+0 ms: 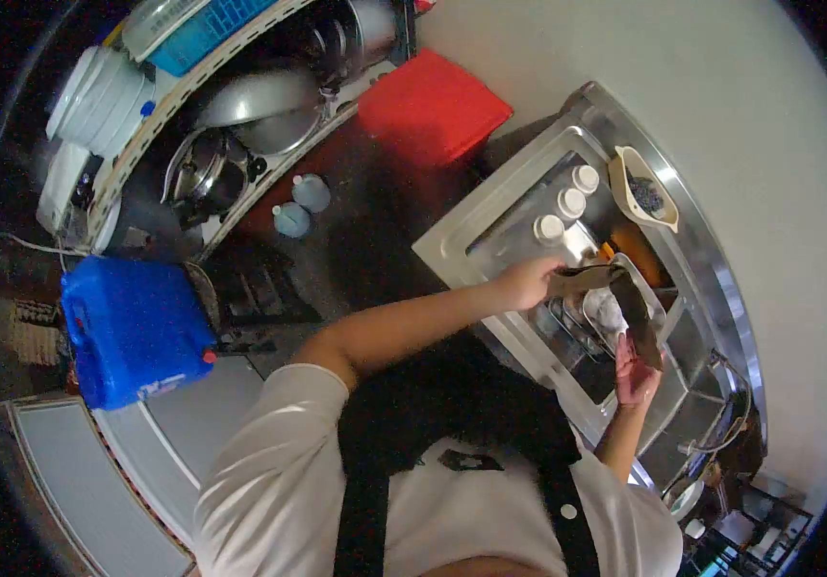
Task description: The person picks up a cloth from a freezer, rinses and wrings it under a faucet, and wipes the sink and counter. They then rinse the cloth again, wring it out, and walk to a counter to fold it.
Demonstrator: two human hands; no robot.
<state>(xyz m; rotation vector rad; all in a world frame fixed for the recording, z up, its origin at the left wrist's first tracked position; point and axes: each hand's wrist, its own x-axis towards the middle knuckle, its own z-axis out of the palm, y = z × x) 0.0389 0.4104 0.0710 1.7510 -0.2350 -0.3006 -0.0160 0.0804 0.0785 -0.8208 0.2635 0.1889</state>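
A long brownish strip, tan at one end and dark at the other [634, 313], stretches between my two hands with a bend in its middle. My left hand [529, 285] is closed on the tan end. Its dark end lies against the palm and fingers of my right hand [637, 375], which seem curled on it. I cannot make out what the strip is. Below it, a pale tray [659, 313] holds something white and crumpled [606, 312]. A wire rack [567, 325] lies beside the tray, and an orange object [637, 252] is behind it.
Several white-capped containers [571, 203] stand on the steel sink counter [519, 207]. A cream dish [626, 200] with dark contents sits on the back ledge. The tap [745, 404] is at right. Leftward are a red box [433, 106], pot shelves [240, 216] and a blue jerrycan [135, 327].
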